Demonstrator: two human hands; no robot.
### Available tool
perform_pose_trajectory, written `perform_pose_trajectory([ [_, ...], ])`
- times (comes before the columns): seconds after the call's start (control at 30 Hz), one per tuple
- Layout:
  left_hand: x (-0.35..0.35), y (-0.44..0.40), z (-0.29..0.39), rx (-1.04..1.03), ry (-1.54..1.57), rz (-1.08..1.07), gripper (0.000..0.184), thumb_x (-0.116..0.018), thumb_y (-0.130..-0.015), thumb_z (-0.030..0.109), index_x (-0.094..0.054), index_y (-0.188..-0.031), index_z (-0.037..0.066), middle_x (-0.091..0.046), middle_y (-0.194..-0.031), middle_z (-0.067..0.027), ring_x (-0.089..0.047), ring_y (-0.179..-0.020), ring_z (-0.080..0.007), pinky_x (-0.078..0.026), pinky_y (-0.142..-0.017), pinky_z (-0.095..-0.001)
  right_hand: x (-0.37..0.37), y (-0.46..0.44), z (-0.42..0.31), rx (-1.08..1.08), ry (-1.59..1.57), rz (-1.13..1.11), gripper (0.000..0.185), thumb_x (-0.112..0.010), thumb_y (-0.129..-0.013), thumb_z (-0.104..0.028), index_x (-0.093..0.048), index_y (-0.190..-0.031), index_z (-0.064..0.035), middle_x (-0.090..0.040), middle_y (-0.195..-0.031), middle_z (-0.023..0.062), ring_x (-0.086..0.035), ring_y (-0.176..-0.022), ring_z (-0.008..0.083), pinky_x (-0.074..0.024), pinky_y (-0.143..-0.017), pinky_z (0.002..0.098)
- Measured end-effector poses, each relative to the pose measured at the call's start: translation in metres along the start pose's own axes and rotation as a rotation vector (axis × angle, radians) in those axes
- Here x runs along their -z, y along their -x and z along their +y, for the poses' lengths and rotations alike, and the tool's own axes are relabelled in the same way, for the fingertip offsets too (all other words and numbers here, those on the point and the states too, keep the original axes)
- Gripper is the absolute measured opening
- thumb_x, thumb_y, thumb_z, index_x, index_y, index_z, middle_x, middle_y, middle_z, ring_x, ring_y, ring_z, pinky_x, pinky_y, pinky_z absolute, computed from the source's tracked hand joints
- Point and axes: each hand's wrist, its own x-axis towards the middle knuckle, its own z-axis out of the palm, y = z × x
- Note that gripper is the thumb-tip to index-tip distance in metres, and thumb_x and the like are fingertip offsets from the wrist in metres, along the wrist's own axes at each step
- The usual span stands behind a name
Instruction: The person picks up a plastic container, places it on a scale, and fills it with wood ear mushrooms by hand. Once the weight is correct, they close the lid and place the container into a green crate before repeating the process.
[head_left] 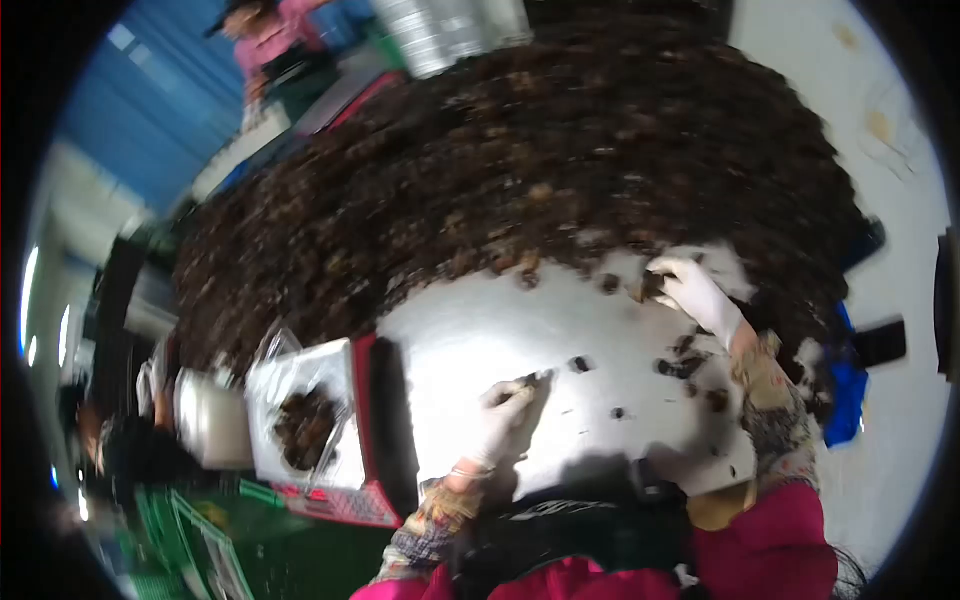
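My left hand (503,418), in a white glove, is above the bright metal tabletop (460,350). Its fingertips are pinched on a small dark piece (530,380), too blurred to name. Farther right, my gloved right hand (695,292) is at the front edge of a large heap of dark brown, mushroom-like pieces (540,150). Between its thumb and fingers is a dark brown piece (652,284), partly hidden by them. Loose dark bits, among them one black piece (580,365), lie on the metal between my hands.
Left of the bare metal stands a red-sided box (375,430) lined with clear plastic, with brown pieces (306,428) inside. Green crates (230,540) are below it. Another person (280,45) in pink is at the far left. A blue item (846,400) hangs at the right edge.
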Motion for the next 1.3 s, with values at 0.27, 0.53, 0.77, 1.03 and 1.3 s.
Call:
perform_pose_trajectory([
  [0.27,0.109,0.105,0.080,-0.885,-0.490,0.660,0.013,-0.069,-0.079,0.002,-0.064,-0.090,0.000,-0.063,-0.086,-0.0093,-0.061,-0.080,-0.0189,-0.048,-0.075,-0.0285,-0.159,-0.009,-0.067,0.188,0.212,-0.256,0.009,-0.055,-0.093,-0.008,-0.058,-0.099,-0.0034,-0.053,-0.082,-0.0013,-0.046,-0.062,0.0049,-0.0393,-0.054,0.0215],
  [0.53,0.241,0.124,0.074,-0.774,-0.819,0.642,0.033,-0.069,-0.085,0.016,-0.059,-0.113,0.002,-0.059,-0.121,-0.0118,-0.052,-0.119,-0.0251,-0.039,-0.102,-0.0355,-0.363,-0.016,-0.134,0.372,0.049,-0.685,0.015,-0.056,-0.093,-0.014,-0.061,-0.101,-0.0019,-0.058,-0.084,0.0040,-0.053,-0.074,0.0117,-0.0434,-0.066,0.0251],
  [0.77,0.251,0.126,0.065,-1.039,-0.294,0.759,0.048,-0.060,-0.093,0.012,-0.044,-0.137,0.005,-0.050,-0.133,-0.0117,-0.051,-0.118,-0.0216,-0.040,-0.102,-0.0352,-0.424,-0.018,-0.138,0.702,0.285,-0.473,0.028,-0.063,-0.087,-0.010,-0.060,-0.113,0.0007,-0.059,-0.111,0.0183,-0.059,-0.098,0.0326,-0.0464,-0.086,0.0356],
  [1.03,0.250,0.132,0.068,-0.818,-1.127,0.622,0.048,-0.048,-0.099,0.028,-0.044,-0.137,-0.001,-0.050,-0.137,-0.0168,-0.046,-0.128,-0.0287,-0.032,-0.108,-0.0378,-0.443,-0.021,-0.125,0.942,1.154,-0.656,0.072,-0.032,-0.098,-0.053,-0.033,-0.142,0.0037,-0.037,-0.146,0.0229,-0.031,-0.139,0.0309,-0.0170,-0.112,0.0539],
  [1.3,0.284,0.181,0.061,-0.929,-0.054,1.030,0.066,-0.027,-0.101,0.052,-0.049,-0.131,-0.002,-0.057,-0.125,-0.0179,-0.052,-0.122,-0.0262,-0.034,-0.108,-0.0400,-0.384,-0.025,-0.125,0.738,0.300,-0.400,0.044,-0.046,-0.100,-0.033,-0.057,-0.120,0.0045,-0.060,-0.121,0.0209,-0.056,-0.115,0.0323,-0.0430,-0.098,0.0330],
])
